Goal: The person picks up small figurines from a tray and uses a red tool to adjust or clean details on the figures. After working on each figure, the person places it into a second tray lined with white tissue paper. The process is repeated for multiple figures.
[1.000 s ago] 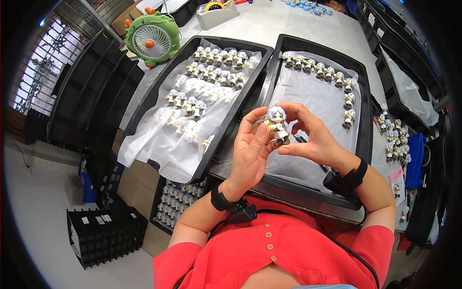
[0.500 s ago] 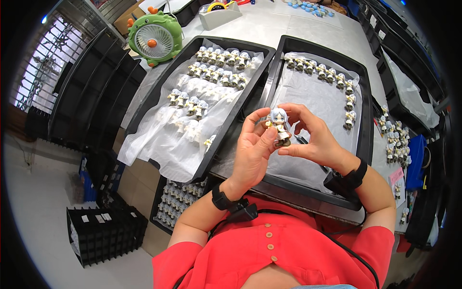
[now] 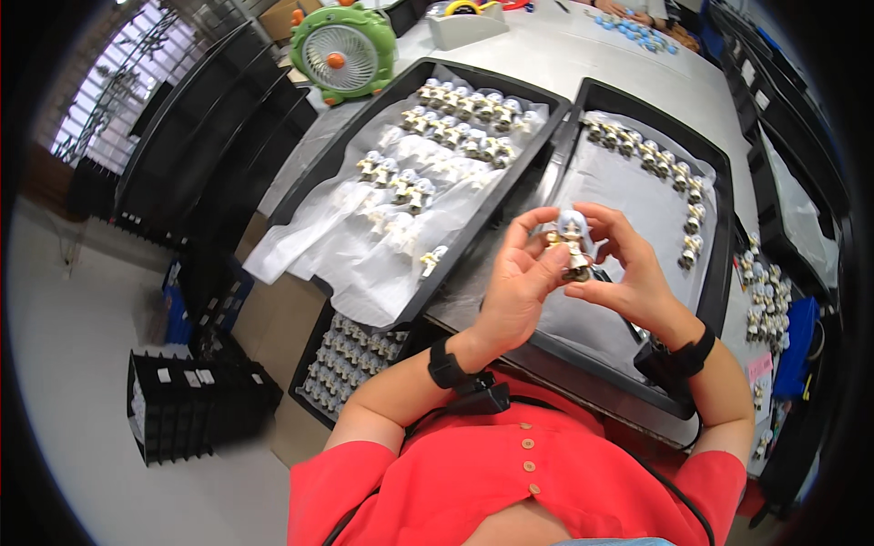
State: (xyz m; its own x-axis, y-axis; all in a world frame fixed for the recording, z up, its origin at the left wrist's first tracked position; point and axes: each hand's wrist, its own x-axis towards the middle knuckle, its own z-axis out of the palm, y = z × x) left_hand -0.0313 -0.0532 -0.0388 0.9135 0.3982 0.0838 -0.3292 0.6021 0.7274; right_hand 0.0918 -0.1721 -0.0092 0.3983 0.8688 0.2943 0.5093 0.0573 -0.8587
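Observation:
A small figurine [image 3: 573, 244] with long pale hair, a white outfit and dark feet is held upright between both my hands. My left hand [image 3: 525, 289] grips its left side, with thumb and fingers closed on it. On the other side, the curled fingers and thumb of my right hand [image 3: 635, 278] close round it. Below the hands lies a black tray [image 3: 726, 273] lined with white sheet, with similar figurines [image 3: 649, 155] along its far and right edges. A dark slim object [image 3: 601, 275] shows behind my right hand; whether I hold it I cannot tell.
A second black tray [image 3: 314, 187] with rows of figurines under and between white sheets stands left. A green fan [image 3: 344, 53] sits behind it. More figurines [image 3: 769, 305] crowd the table's right side by a blue bin [image 3: 798, 341]. Below left is another filled tray [image 3: 350, 364].
The whole view has swung, so trays and hands sit farther right in the picture. Both hands keep their hold on the figurine, which appears slightly turned.

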